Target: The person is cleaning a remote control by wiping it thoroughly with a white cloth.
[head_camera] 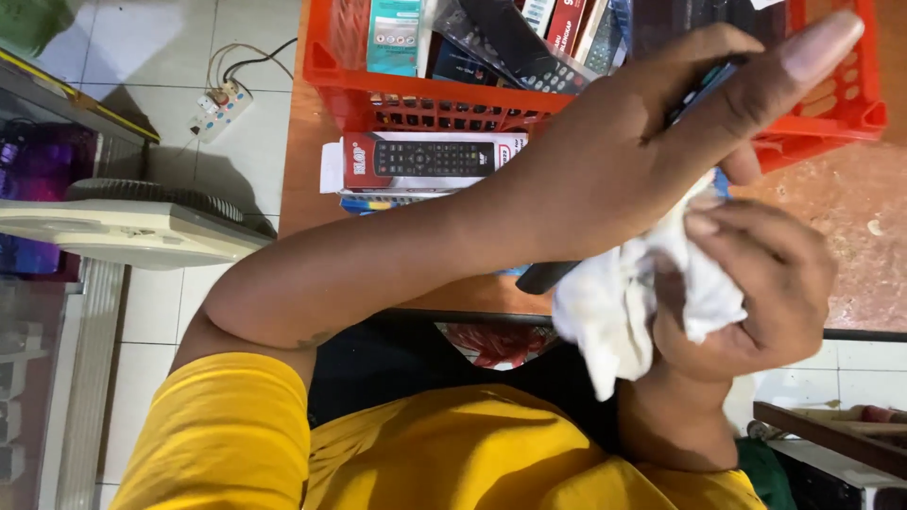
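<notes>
My left hand (642,142) reaches across from the left and is closed around a dark remote control (546,276). One end of the remote pokes out below the hand, and another part shows between the fingers near the top. My right hand (756,293) sits just below it and grips a crumpled white cloth (605,312), pressing it against the remote. Both hands hover over the front edge of a brown wooden table (850,236). Most of the remote is hidden by my hands and the cloth.
A red plastic basket (350,80) full of packaged remotes stands at the table's far side. In front of it lies a boxed remote (425,159). A pale fan (132,231) and a power strip (222,109) are on the tiled floor to the left.
</notes>
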